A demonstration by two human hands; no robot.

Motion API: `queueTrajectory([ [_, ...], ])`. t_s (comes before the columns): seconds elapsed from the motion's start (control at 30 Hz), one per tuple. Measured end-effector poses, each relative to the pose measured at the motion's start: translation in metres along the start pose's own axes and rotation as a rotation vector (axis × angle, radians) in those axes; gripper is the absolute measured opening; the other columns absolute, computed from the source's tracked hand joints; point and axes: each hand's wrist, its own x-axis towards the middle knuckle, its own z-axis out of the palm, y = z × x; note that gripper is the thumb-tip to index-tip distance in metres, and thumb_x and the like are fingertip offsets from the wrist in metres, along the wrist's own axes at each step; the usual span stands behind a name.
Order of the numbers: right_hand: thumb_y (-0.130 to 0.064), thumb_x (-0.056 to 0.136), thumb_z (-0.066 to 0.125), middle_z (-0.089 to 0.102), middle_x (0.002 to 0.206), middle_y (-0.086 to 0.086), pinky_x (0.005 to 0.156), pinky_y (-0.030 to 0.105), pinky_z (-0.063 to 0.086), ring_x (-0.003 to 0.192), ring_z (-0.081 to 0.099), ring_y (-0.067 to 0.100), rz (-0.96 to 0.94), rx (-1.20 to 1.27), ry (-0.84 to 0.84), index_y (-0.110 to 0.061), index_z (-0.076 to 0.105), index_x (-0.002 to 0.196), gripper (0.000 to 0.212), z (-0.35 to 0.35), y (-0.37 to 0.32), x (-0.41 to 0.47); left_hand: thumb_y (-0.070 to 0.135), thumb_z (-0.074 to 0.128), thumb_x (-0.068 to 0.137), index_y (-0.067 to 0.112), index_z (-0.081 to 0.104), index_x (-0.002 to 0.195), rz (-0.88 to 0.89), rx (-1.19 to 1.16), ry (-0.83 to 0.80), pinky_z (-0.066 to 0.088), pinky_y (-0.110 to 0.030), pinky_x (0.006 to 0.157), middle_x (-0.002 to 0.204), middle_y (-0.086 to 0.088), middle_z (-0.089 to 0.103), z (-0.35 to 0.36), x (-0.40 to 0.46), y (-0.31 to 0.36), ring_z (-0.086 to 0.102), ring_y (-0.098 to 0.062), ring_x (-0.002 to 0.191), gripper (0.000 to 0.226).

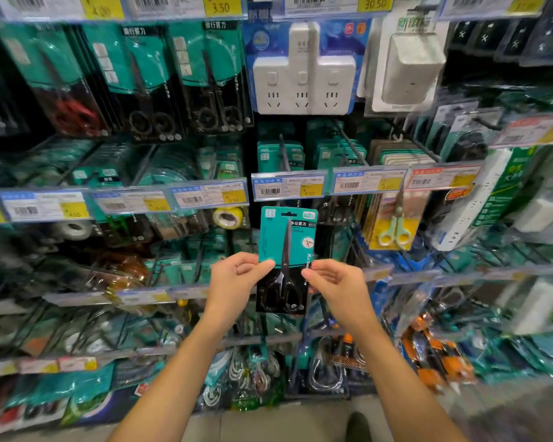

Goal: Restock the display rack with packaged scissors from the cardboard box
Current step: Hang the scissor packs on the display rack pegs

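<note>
Scissors pack (286, 260), teal card above and black below, upright in front of the display rack (422, 275), just under a price tag (288, 185). My left hand (237, 279) pinches its left edge; my right hand (336, 282) pinches its right edge.

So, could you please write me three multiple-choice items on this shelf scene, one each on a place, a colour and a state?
1. Where is the scissors pack held?
A. Below the 3.50 price tag
B. Inside a box
C. On the floor

2. What colour are the handles of the scissors hanging to its right?
A. Red
B. Light green
C. Blue

3. How is the pack held?
A. Left hand alone
B. Right hand alone
C. Both hands

Answers: 1 A, the pack's top sits under that tag. 2 B, pale green loops. 3 C, each hand pinches one edge.
</note>
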Motion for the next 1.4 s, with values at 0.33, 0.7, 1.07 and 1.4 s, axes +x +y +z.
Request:
queueTrajectory([
  [0.33,-0.018,0.090,0.069,0.076,0.094,-0.007,0.069,0.023,0.056,0.084,0.070,0.012,-0.103,-0.002,-0.055,-0.021,0.075,0.101,0.013,-0.007,-0.023,0.021,0.031,0.082,0.078,0.026,0.073,0.080,0.064,-0.034,0.001,0.051,-0.008,0.064,0.080,0.008,0.077,0.006,0.013,0.027,0.073,-0.003,0.075,0.010],
  [0.7,-0.023,0.088,0.071,0.075,0.084,0.004,0.065,0.017,0.053,0.073,0.066,0.007,-0.158,0.018,-0.019,-0.017,0.076,0.096,0.011,0.000,-0.021,0.038,0.033,0.084,0.074,0.024,0.074,0.078,0.097,-0.031,0.039,0.054,-0.016,0.068,0.080,0.005,0.078,0.002,0.027,0.033,0.074,-0.007,0.077,0.014],
  [1.07,-0.016,0.086,0.073,0.066,0.069,-0.002,0.061,0.019,0.051,0.059,0.055,0.004,-0.182,-0.015,0.033,-0.021,0.072,0.083,0.007,0.004,-0.013,0.067,0.030,0.085,0.074,0.021,0.069,0.082,0.066,-0.059,0.108,0.049,-0.007,0.063,0.066,0.014,0.073,0.014,0.056,0.021,0.067,0.006,0.065,0.020],
  [1.4,-0.017,0.085,0.074,0.071,0.077,-0.011,0.066,0.009,0.049,0.069,0.064,-0.004,-0.166,0.024,0.080,-0.020,0.072,0.089,0.006,0.012,-0.001,0.109,0.028,0.087,0.072,0.026,0.069,0.075,0.085,-0.121,0.229,0.053,-0.024,0.077,0.076,0.008,0.072,0.029,0.089,0.015,0.070,-0.006,0.079,0.019],
])
